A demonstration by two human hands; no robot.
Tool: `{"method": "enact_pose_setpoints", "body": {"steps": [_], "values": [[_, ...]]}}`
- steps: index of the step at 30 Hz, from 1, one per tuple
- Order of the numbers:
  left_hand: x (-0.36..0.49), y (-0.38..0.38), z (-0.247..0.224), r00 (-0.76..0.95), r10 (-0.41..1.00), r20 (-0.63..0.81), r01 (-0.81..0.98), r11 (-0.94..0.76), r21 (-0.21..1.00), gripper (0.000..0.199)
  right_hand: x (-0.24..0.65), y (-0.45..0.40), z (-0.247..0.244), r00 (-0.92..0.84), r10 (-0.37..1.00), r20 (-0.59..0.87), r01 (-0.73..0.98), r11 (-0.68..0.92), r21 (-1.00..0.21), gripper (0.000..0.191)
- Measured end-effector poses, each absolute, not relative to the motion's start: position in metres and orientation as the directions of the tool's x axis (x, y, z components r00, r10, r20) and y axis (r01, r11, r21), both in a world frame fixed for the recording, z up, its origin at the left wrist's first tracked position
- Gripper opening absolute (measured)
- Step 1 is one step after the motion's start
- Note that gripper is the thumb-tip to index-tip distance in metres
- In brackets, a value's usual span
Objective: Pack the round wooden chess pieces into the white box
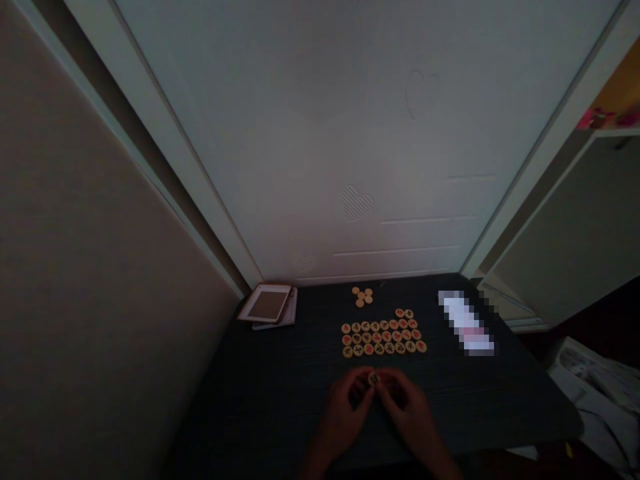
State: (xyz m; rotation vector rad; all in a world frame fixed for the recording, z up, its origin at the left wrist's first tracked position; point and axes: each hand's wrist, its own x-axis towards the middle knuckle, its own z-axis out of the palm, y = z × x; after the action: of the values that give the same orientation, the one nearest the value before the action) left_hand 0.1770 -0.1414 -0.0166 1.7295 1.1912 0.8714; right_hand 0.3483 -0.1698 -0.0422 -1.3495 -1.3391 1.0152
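Between the fingertips of the left hand [347,401] and the right hand [406,401] is one round piece [374,379], pinched from both sides with its marked face showing; whether it touches the bench [280,390] I cannot tell. A light grip at the rim seems best, keeping the face uncovered and the knuckles off its neighbours. Just beyond the hands lie marked pieces [377,338] in rows; farther out, a cluster of pale pieces [361,295]. Both groups rest directly on the bench, not in a container.
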Motion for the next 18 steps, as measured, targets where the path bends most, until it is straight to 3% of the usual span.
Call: {"method": "enact_pose_setpoints", "body": {"steps": [8, 18], "values": [[0.1765, -0.1403, -0.0144, 0.297, 0.954, 0.045, 0.327, -0.146, 0.934, 0.024, 0.3470, -0.1718, -0.0431, 0.082, 0.995, 0.054, 0.194, 0.038, -0.980, 0.034], [0.1772, -0.1410, -0.0222, 0.322, 0.945, 0.059, 0.308, -0.163, 0.937, 0.023, 0.3486, -0.1712, -0.0430, 0.096, 0.980, 0.175, 0.293, 0.141, -0.946, 0.027]]}}
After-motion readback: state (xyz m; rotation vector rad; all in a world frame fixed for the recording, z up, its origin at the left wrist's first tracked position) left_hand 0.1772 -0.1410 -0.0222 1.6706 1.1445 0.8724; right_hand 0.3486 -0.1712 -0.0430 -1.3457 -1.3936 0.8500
